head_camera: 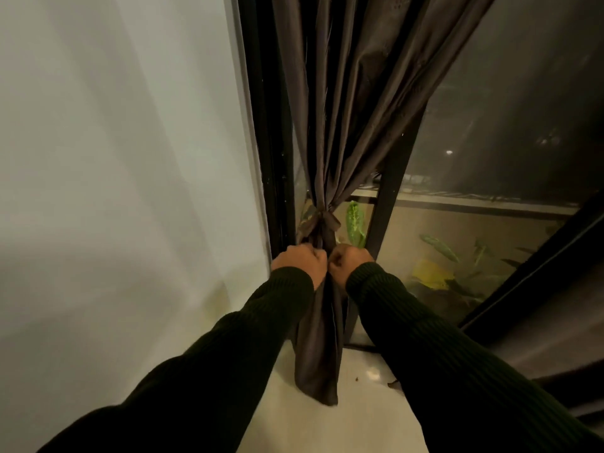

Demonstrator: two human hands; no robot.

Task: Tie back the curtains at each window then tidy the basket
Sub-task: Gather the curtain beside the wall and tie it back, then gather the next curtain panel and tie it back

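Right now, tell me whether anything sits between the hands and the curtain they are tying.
Nothing visible does. The left hand and right hand are both already closed on the gathered curtain just below the tie, fingers curled into the fabric, with no gap or object between.

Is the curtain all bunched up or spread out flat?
Bunched up. The curtain narrows to a knot, and the left hand and right hand grip it just below.
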